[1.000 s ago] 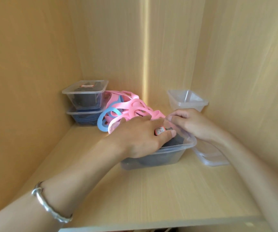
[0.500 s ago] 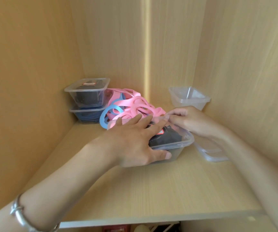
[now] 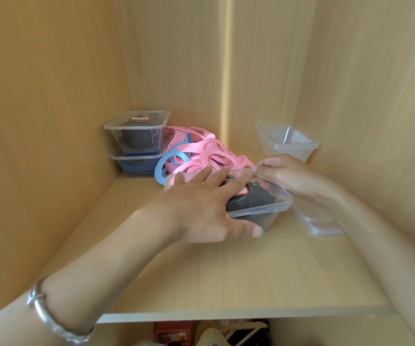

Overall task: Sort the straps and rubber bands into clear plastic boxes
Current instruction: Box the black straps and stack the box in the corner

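A clear plastic box (image 3: pixel 272 208) holding a black strap (image 3: pixel 256 196) with a red-and-white label stands mid-shelf. My left hand (image 3: pixel 201 206) lies across its top with fingers straight and the thumb against its front wall. My right hand (image 3: pixel 284 173) pinches the box's far rim. Whether a lid is on the box I cannot tell. Behind it lies a heap of pink rubber bands (image 3: pixel 209 151) with a blue band (image 3: pixel 161 168) among them.
Two closed clear boxes are stacked at the back left, the upper (image 3: pixel 136 131) with black straps, the lower (image 3: pixel 134 163) with blue bands. An empty clear box (image 3: pixel 286 143) stands back right, a shallow clear piece (image 3: pixel 321 223) beside my right wrist. The shelf's front edge (image 3: pixel 226 313) is near.
My left hand came out of the box and now lies flat over its top. The right hand stayed at the far rim. The view tilted slightly down.
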A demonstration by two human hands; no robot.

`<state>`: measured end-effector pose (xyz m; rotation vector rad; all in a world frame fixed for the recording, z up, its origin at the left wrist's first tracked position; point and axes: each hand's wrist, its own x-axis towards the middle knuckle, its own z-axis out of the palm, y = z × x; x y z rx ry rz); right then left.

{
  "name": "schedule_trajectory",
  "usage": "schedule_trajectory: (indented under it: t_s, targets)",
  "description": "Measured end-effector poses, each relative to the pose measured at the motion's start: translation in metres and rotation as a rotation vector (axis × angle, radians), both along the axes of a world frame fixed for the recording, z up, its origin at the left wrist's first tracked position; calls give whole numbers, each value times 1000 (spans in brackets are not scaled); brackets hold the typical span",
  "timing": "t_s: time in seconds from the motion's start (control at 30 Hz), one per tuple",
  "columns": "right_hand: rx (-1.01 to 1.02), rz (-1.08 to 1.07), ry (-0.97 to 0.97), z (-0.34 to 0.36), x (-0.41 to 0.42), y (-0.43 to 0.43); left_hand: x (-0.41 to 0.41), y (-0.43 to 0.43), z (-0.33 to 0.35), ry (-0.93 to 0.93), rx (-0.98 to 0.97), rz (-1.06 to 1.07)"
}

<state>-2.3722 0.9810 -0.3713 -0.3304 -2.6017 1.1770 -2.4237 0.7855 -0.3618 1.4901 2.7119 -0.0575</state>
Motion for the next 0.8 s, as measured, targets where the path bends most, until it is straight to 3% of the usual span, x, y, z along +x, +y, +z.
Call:
schedule_trajectory:
  t_s: [0.17, 0.3, 0.43, 0.53, 0.6, 0.7, 0.8]
  targets:
    - [-9, -14, -19, -2, 0, -4, 1, 0, 6, -199, 90, 52]
    - [58, -26, -24, -1, -1, -6, -4, 4, 0, -105, 152, 135]
    - [274, -26, -71, 5, -1, -8, -7, 5, 2, -81, 82, 149]
    - [477, -11, 59, 8, 1, -12, -10, 7, 4, -79, 80, 120]
    - [418, 19, 89, 10, 5, -14, -9, 7, 3, -78, 78, 130]
    - [115, 167, -77, 11, 13, -24, -6, 8, 2, -78, 68, 162]
    - [283, 204, -166, 6, 14, -28, -6, 9, 0, -46, 70, 167]
